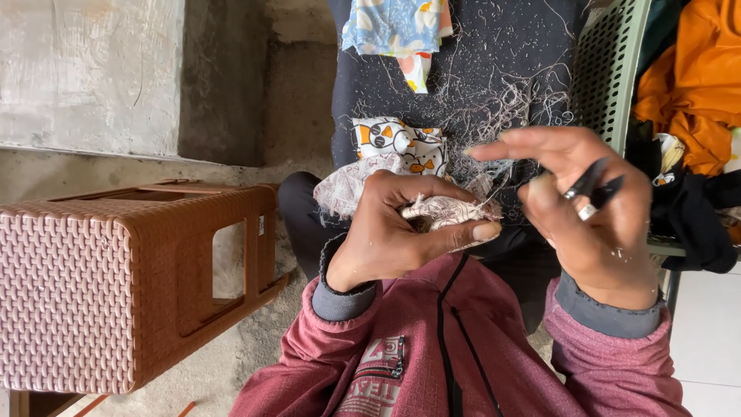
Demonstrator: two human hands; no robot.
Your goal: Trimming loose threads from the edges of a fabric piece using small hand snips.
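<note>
Patterned cloth scrap [444, 210] sits pinched in your left hand [394, 232] at centre frame; your right hand [590, 208], at three o'clock, grips small black snips [594, 185]. Keep the fabric taut. Loose threads [509, 100] litter the dark lap cloth [494, 62] at twelve; a brown woven stool [116, 286] stands at nine.

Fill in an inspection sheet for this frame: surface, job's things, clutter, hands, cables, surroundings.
Surface: dark cloth over the lap, strewn with pale thread scraps.
Job's things: patterned fabric piece pinched in the left hand; small dark tool in the right hand.
Clutter: printed fabric scraps on the cloth.
Hands: left closed on the fabric; right closed on the tool, forefinger extended.
Cables: nothing seen.
Surroundings: brown woven plastic stool, green plastic chair, orange cloth, concrete wall.
</note>
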